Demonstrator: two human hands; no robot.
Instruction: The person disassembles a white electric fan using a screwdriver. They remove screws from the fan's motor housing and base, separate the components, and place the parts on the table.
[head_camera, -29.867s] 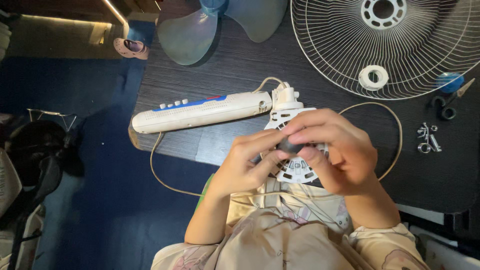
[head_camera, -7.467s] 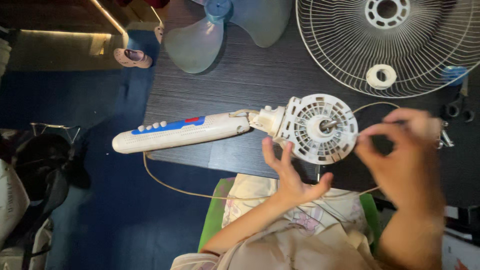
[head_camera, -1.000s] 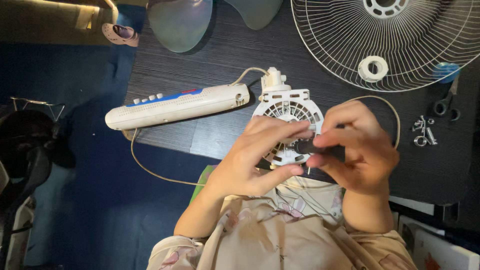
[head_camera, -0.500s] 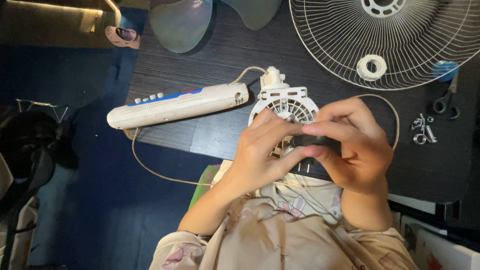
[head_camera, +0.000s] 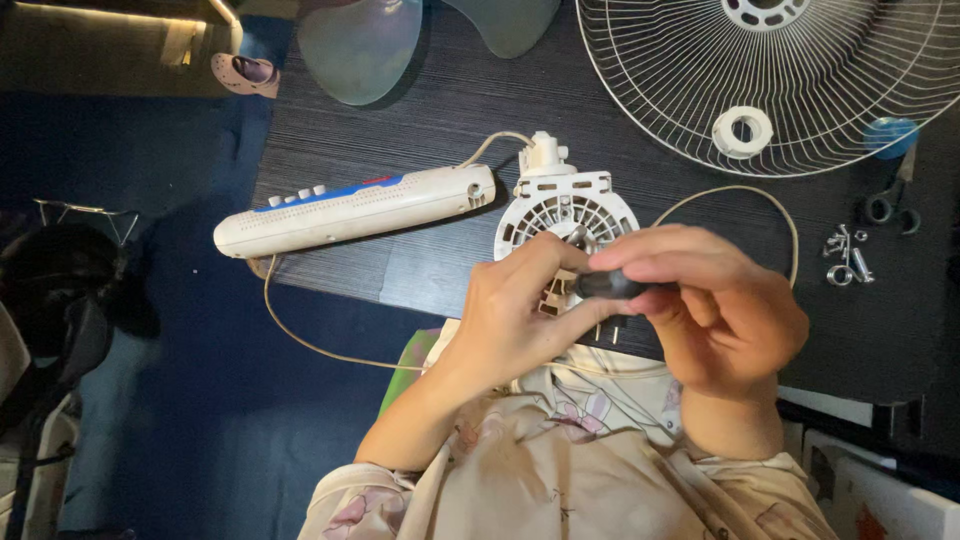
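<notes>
Head view: the right hand (head_camera: 725, 315) closes its fingers around a black screwdriver handle (head_camera: 610, 285), long axis left–right, held over the white motor housing (head_camera: 565, 215) at the table's near edge (head_camera: 420, 298). The left hand (head_camera: 515, 320) grips the housing's near rim. Far: wire fan guard (head_camera: 800, 90); left: white control column (head_camera: 350, 210); right: loose screws (head_camera: 845, 255), scissors (head_camera: 890, 200).
</notes>
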